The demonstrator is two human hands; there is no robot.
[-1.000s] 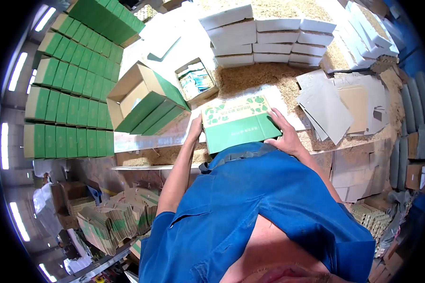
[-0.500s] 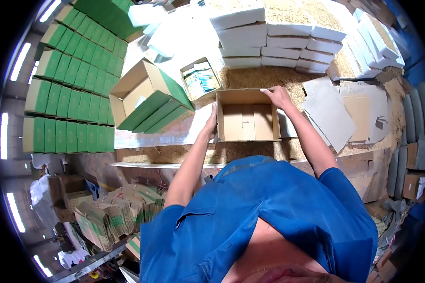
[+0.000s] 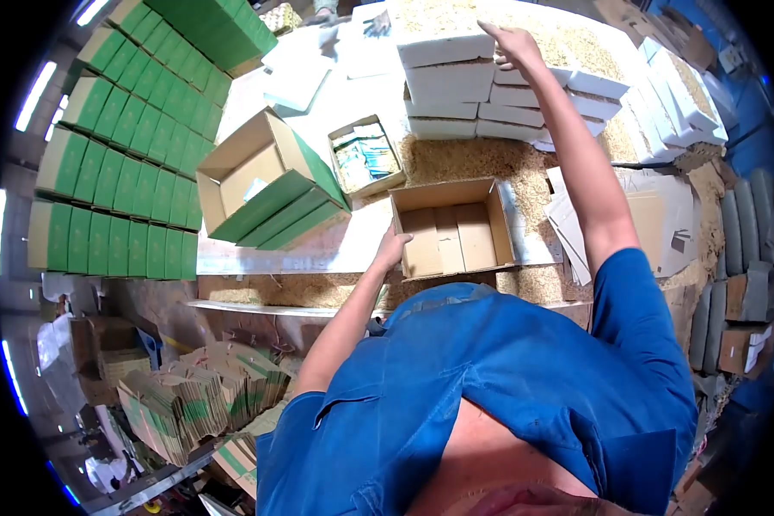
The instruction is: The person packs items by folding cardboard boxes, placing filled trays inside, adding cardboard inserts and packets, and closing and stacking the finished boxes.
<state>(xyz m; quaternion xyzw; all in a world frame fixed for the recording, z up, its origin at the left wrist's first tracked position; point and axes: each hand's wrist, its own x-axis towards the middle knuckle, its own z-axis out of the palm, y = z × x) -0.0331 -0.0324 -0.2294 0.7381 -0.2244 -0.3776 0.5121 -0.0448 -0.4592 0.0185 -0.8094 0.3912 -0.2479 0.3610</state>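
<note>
Blue cloth of the shirt fills the near side, and just beyond it the carton sits at the near edge of the table. Its open top faces up and toward the wearer; its long axis runs roughly left to right, slightly askew. The left hand is closed on the carton's left wall, thumb inside the rim, fingers mostly hidden outside. Past the carton lie loose shavings; the small box of packets stands close by its far left corner.

Farther out, the right arm stretches beyond the carton to the white blocks. The right hand is well apart from the carton, on its far side and a little to the right. Its index finger points left, the others loosely bent, nothing seen in its grasp. The top block lies left of this hand, which is clearly the nearer of the two; contact I cannot tell. Beyond, another person's hand shows.
</note>
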